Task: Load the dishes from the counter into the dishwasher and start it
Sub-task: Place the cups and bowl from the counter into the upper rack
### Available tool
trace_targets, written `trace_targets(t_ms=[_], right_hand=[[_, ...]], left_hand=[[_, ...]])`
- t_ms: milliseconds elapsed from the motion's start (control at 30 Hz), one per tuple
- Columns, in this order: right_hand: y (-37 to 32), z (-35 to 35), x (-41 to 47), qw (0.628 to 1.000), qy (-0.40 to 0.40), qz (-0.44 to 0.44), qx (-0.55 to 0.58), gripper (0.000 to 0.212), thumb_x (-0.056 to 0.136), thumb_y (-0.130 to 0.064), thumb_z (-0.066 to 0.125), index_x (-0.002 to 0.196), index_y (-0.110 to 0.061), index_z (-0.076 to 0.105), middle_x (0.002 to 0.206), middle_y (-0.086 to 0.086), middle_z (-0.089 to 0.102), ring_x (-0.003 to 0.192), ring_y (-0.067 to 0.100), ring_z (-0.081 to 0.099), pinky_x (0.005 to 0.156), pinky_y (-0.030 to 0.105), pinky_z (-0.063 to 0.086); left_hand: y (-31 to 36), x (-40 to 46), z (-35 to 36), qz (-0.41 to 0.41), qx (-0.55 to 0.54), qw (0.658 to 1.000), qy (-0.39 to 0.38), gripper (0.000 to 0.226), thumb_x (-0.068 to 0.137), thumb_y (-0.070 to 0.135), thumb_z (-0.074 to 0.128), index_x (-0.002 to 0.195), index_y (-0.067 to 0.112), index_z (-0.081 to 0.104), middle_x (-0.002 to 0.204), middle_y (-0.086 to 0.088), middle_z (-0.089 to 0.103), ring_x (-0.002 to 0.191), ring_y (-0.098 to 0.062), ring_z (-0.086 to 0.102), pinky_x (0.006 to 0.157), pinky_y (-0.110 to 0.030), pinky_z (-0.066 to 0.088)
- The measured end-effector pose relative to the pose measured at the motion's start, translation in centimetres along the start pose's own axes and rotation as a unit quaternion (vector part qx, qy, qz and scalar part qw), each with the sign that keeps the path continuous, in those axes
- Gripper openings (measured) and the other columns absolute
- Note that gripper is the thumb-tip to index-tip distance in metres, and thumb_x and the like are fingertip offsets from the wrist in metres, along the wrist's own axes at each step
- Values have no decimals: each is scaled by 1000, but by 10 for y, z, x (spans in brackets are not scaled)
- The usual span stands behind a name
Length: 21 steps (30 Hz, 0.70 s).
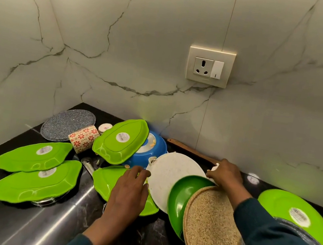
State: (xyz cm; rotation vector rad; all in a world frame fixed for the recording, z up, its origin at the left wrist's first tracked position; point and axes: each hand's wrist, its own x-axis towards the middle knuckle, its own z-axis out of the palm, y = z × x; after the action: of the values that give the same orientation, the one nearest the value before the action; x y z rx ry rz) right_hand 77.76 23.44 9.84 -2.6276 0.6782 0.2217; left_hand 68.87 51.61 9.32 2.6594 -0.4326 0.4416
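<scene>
Dishes are crowding a black counter (19,225) set in a corner of marble-patterned wall. A person's left hand (129,190) is resting at about 6 o'clock of the picture, its fingers loosely spread and lying flat on an upturned lime-green leaf plate (103,182), with the fingertips touching the edge of a white round plate (170,177). The right hand (225,175) is sitting at 3 o'clock of that white plate, fingers curled over the top rims of a tilted stack: the white plate, a dark green bowl (182,195) and a speckled tan plate (210,227) leaning one behind another; how tightly it is gripping cannot be told.

2 more leaf plates (35,156) are lying face down at 9 o'clock of the left hand, overlapping each other. Another leaf plate (123,140) is leaning on a blue bowl (152,154) at 12 o'clock. Beyond, at 10 o'clock, a floral mug (83,137) is lying on its side just beside a grey speckled plate (68,124). A round lime-green plate (292,213) is lying upside down at 3 o'clock, partly behind the right sleeve. A wooden handle (192,150) is running along the wall behind the white plate, and a wall socket (210,67) is sitting above.
</scene>
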Motion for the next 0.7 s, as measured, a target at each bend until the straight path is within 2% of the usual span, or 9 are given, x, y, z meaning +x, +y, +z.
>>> trace_targets(t_ms=[133, 200, 267, 367, 433, 500, 567, 700], right_hand=[[-14, -5, -19, 989, 65, -58, 121, 62, 80, -38, 73, 130, -15, 46, 123, 16, 53, 108, 33, 53, 76, 30, 40], [-21, -14, -34, 965, 76, -93, 231, 56, 82, -35, 71, 129, -19, 46, 121, 13, 53, 100, 30, 55, 74, 35, 50], [-24, -25, -53, 911, 50, -75, 403, 48, 83, -30, 70, 127, -25, 49, 122, 8, 51, 98, 30, 58, 69, 42, 59], [-18, -34, -84, 806, -22, -18, 592, 42, 89, -25, 64, 127, -28, 47, 123, 7, 47, 99, 32, 60, 62, 37, 59], [-4, -36, -108, 766, -43, -10, 642, 40, 92, -25, 60, 129, -29, 45, 122, 7, 48, 98, 33, 61, 61, 37, 58], [13, -33, -134, 744, -60, -7, 665, 31, 93, -23, 58, 122, -29, 50, 122, 9, 53, 94, 32, 61, 58, 37, 56], [31, -24, -163, 740, -71, -12, 669, 23, 90, -22, 62, 111, -29, 55, 123, 12, 56, 90, 30, 62, 56, 36, 55], [65, -7, -230, 740, -39, -31, 671, 37, 83, -16, 71, 111, -26, 51, 124, 8, 55, 85, 24, 66, 58, 38, 56]], left_hand=[[1, 4, -2, 2, 3, 1000, 1, 29, 81, 15, 66, 109, 18, 59, 105, -2, 57, 89, -22, 58, 74, -39, 52], [5, 3, -6, 7, 0, 1000, 3, 29, 80, 14, 67, 108, 17, 60, 104, -3, 58, 87, -24, 59, 73, -40, 52], [9, -1, -11, 16, -6, 1000, 2, 28, 79, 15, 66, 107, 18, 59, 103, -3, 58, 86, -25, 58, 71, -41, 51], [15, -9, -17, 38, -10, 999, -5, 29, 80, 16, 65, 108, 18, 59, 105, -3, 58, 89, -25, 58, 71, -40, 51], [22, -18, -22, 58, -12, 998, -9, 29, 79, 16, 66, 107, 17, 59, 105, -4, 58, 89, -26, 59, 71, -41, 52], [33, -29, -27, 78, -19, 997, -11, 30, 77, 14, 67, 106, 16, 60, 104, -6, 59, 88, -28, 60, 70, -42, 52], [43, -43, -32, 102, -19, 994, -20, 30, 76, 13, 68, 105, 15, 61, 103, -7, 60, 86, -29, 60, 69, -41, 53], [63, -83, -39, 148, -30, 988, -40, 28, 76, 16, 64, 104, 15, 60, 101, -6, 58, 84, -29, 58, 68, -42, 51]])
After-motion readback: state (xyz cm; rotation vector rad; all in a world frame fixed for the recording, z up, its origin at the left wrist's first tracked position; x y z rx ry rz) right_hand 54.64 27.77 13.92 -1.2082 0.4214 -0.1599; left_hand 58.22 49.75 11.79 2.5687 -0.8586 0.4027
